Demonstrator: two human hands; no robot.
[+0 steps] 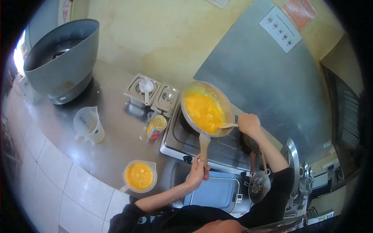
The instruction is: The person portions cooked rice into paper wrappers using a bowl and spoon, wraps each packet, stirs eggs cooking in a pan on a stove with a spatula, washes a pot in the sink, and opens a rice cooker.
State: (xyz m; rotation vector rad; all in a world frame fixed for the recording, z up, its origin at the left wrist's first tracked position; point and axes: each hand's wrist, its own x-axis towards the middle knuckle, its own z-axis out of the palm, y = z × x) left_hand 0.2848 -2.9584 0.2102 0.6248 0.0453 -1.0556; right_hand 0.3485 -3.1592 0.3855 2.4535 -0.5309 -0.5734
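Observation:
A frying pan (227, 98) holding yellow, partly set egg (202, 110) is over the left side of a gas stove (176, 145). My left hand (197, 171) is wrapped round its handle (204, 149). Closed on a pale spatula (230, 126), my right hand (248, 123) is at the pan's right rim, and the spatula's tip reaches into the egg. The spatula's grip end is hidden in my fist. Below left of the stove, a measuring jug (154, 171) contains yellow beaten egg (139, 176).
Beside the stove are a tin can (157, 123) and lidded steel containers (165, 99), with a white scoop (146, 87) on one. Further left are a clear jug (89, 124) and a large grey bin-like vessel (74, 62). A blue tray (213, 190) lies near my body; pans (261, 184) sit at right.

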